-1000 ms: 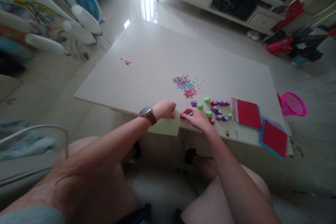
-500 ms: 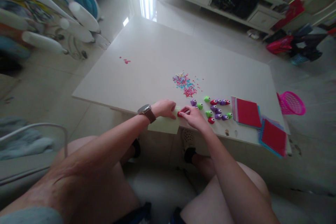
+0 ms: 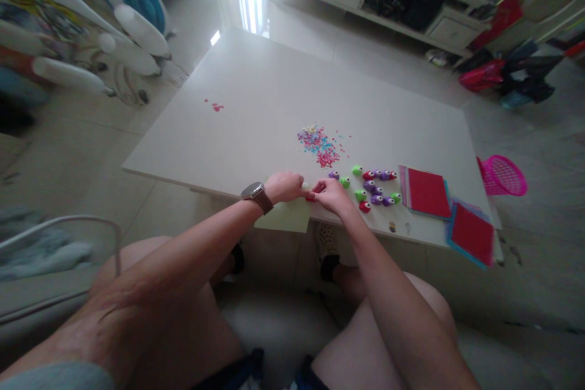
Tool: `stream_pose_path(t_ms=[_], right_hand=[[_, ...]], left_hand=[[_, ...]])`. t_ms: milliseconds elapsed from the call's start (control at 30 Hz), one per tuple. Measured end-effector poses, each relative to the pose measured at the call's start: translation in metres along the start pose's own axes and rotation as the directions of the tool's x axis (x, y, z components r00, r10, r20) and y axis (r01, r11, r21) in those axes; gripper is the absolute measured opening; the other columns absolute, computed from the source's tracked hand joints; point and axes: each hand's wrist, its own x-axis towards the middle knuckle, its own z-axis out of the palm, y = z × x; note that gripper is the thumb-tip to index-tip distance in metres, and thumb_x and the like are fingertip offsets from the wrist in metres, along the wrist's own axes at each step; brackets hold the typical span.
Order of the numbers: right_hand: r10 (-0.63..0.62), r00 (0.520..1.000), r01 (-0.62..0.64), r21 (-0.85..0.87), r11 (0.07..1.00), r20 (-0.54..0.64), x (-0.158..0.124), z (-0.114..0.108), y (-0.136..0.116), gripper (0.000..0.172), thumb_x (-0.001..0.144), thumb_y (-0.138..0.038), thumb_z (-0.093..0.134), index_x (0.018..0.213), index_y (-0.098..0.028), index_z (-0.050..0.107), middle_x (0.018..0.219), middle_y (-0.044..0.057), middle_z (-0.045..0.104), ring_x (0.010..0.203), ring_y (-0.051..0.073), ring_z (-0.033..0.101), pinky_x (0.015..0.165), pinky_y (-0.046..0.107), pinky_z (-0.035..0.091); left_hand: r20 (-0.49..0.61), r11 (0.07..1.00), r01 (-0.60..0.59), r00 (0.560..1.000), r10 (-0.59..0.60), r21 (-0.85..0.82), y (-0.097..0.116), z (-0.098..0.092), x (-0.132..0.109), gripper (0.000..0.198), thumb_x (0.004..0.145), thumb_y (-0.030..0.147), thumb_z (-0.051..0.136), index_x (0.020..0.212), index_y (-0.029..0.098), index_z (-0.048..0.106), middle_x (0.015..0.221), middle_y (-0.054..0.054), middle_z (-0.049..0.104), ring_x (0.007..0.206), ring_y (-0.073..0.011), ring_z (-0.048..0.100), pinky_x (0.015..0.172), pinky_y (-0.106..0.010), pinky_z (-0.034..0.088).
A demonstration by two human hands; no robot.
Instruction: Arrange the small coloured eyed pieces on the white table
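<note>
At the table's near edge both hands meet over a small red piece (image 3: 310,198). My right hand (image 3: 331,194) pinches it with thumb and fingertips. My left hand (image 3: 286,187), with a watch on the wrist, has its thumb and finger closed against the same piece; whether it grips it too is hard to see. Fingers cover most of the piece. Under my left hand a pale yellow-green sheet (image 3: 283,219) hangs over the edge. Just right of my right hand stand several small purple, green and red figures with googly eyes (image 3: 376,190).
A pile of tiny coloured bits (image 3: 321,146) lies beyond my hands on the white table (image 3: 256,85), with a few red bits (image 3: 217,107) farther left. Stacks of red and coloured square sheets (image 3: 427,193) lie at the right. A pink basket (image 3: 505,175) stands beyond the right edge.
My left hand's fingertips have moved right to the red piece, and my hands are closer together. The red piece is now more covered by fingers. The view has shifted slightly.
</note>
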Motion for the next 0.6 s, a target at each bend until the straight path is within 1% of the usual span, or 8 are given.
stream_pose_path(t_ms=[167, 333, 400, 500, 567, 600], right_hand=[[0.014, 0.998, -0.012, -0.025, 1.000, 0.055, 0.009, 0.000, 0.001, 0.021, 0.087, -0.018, 0.086, 0.077, -0.015, 0.068, 0.075, 0.003, 0.071, 0.067, 0.013, 0.061, 0.060, 0.025, 0.037], [0.014, 1.000, -0.013, -0.062, 0.998, 0.019, 0.012, 0.005, 0.004, 0.021, 0.084, -0.019, 0.090, 0.079, -0.014, 0.070, 0.075, 0.004, 0.072, 0.068, 0.014, 0.061, 0.060, 0.025, 0.038], [0.006, 1.000, -0.005, -0.063, 0.998, 0.021, 0.011, 0.005, 0.004, 0.019, 0.085, -0.019, 0.089, 0.081, -0.013, 0.072, 0.078, 0.005, 0.074, 0.069, 0.014, 0.063, 0.060, 0.025, 0.039], [-0.022, 0.998, 0.023, -0.020, 1.000, 0.065, 0.008, -0.001, 0.008, 0.013, 0.088, -0.019, 0.086, 0.086, -0.013, 0.075, 0.084, 0.007, 0.077, 0.071, 0.015, 0.066, 0.062, 0.024, 0.042], [-0.048, 0.997, 0.049, -0.024, 0.998, 0.062, 0.005, -0.008, 0.012, 0.008, 0.091, -0.018, 0.082, 0.089, -0.013, 0.077, 0.087, 0.008, 0.078, 0.076, 0.016, 0.068, 0.066, 0.024, 0.045], [-0.057, 0.998, 0.058, -0.045, 0.997, 0.037, 0.004, -0.012, 0.015, 0.006, 0.092, -0.018, 0.080, 0.090, -0.013, 0.078, 0.089, 0.009, 0.079, 0.079, 0.017, 0.069, 0.069, 0.025, 0.046]], left_hand=[[0.025, 0.999, 0.028, 0.999, -0.029, 0.037, 0.010, -0.004, -0.003, 0.054, 0.103, 0.064, 0.054, 0.124, 0.020, 0.077, 0.123, -0.017, 0.080, 0.113, -0.0336, 0.076, 0.087, -0.036, 0.057], [0.033, 0.998, 0.035, 0.999, -0.037, 0.056, 0.015, -0.002, 0.000, 0.051, 0.105, 0.057, 0.053, 0.128, 0.018, 0.075, 0.130, -0.020, 0.078, 0.119, -0.0350, 0.075, 0.091, -0.037, 0.058], [0.040, 0.998, 0.022, 0.999, -0.024, 0.058, 0.013, -0.002, 0.002, 0.052, 0.105, 0.058, 0.053, 0.129, 0.018, 0.074, 0.131, -0.020, 0.077, 0.119, -0.0348, 0.075, 0.091, -0.037, 0.058], [0.065, 0.998, -0.020, 0.998, 0.017, 0.052, 0.007, -0.002, 0.003, 0.054, 0.105, 0.061, 0.052, 0.127, 0.017, 0.074, 0.126, -0.018, 0.079, 0.114, -0.0323, 0.076, 0.089, -0.035, 0.057], [0.069, 0.997, -0.062, 0.996, 0.058, 0.046, 0.002, -0.002, 0.003, 0.051, 0.107, 0.058, 0.048, 0.126, 0.018, 0.073, 0.125, -0.016, 0.079, 0.113, -0.0290, 0.076, 0.090, -0.033, 0.056], [0.065, 0.996, -0.081, 0.995, 0.078, 0.044, 0.000, -0.001, 0.002, 0.047, 0.108, 0.054, 0.048, 0.125, 0.018, 0.073, 0.126, -0.015, 0.079, 0.113, -0.0277, 0.075, 0.090, -0.032, 0.055]])
